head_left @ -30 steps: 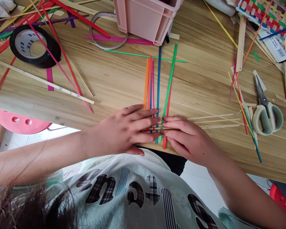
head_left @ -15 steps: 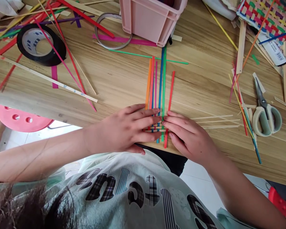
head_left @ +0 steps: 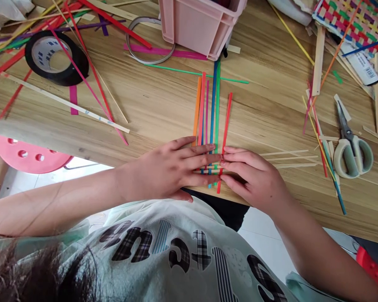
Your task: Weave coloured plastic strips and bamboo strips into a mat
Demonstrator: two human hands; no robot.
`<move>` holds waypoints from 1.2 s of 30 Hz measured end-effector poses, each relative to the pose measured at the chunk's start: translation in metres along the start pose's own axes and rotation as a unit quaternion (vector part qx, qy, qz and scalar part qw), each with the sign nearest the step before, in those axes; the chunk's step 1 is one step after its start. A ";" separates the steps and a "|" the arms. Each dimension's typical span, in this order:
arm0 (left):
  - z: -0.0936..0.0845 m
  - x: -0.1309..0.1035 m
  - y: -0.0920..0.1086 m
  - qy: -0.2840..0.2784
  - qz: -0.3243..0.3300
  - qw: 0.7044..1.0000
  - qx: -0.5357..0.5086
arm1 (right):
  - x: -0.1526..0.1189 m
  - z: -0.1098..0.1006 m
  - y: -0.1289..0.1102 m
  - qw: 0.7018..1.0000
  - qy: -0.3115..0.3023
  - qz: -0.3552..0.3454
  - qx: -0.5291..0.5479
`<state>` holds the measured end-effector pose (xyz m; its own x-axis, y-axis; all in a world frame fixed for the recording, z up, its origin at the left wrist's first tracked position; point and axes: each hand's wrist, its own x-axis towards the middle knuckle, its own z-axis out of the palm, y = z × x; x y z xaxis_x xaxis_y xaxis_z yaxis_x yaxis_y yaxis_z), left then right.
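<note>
My left hand (head_left: 179,167) lies flat with its fingers spread over a row of upright coloured strips. Among them are an orange strip (head_left: 197,111), a pink-red strip (head_left: 202,105), a blue strip (head_left: 212,109) and a green strip (head_left: 217,109). Thin pale strips (head_left: 286,158) cross these sideways, running under both hands and out to the right; the crossings are mostly hidden. On the right of the row, my right hand (head_left: 252,176) has its thumb and fingertips gathered at a red strip (head_left: 227,119), which leans slightly. The fingertips of both hands nearly meet there.
A pink bin (head_left: 195,31) stands behind the strips, near a thin green strip (head_left: 170,70) lying crosswise. Black tape (head_left: 72,71) and loose strips lie left. Scissors (head_left: 349,144), more strips and a woven piece (head_left: 355,21) are right. The table's front edge is close to my body.
My left fingers have slid slightly right, over the green strip toward the red one. My right fingertips have drawn back a little to the right, now at the red strip.
</note>
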<state>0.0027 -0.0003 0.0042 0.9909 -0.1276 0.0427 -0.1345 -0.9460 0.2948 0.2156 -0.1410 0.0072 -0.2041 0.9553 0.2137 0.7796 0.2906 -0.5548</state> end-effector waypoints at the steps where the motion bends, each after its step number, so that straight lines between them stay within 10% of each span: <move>1: 0.000 0.000 0.000 0.001 0.000 1.000 0.000 | 0.000 0.000 0.000 1.000 0.000 -0.002 -0.002; 18: -0.001 -0.004 -0.004 -0.003 0.024 0.998 -0.051 | -0.003 0.003 -0.002 0.999 0.030 0.011 -0.037; 36: -0.002 -0.005 -0.006 -0.010 0.022 0.998 -0.056 | 0.000 -0.010 0.003 0.997 -0.070 0.024 -0.012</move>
<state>-0.0010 0.0065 0.0042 0.9836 -0.1760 0.0391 -0.1769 -0.9001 0.3981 0.2243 -0.1409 0.0133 -0.2452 0.9668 0.0716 0.8037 0.2440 -0.5426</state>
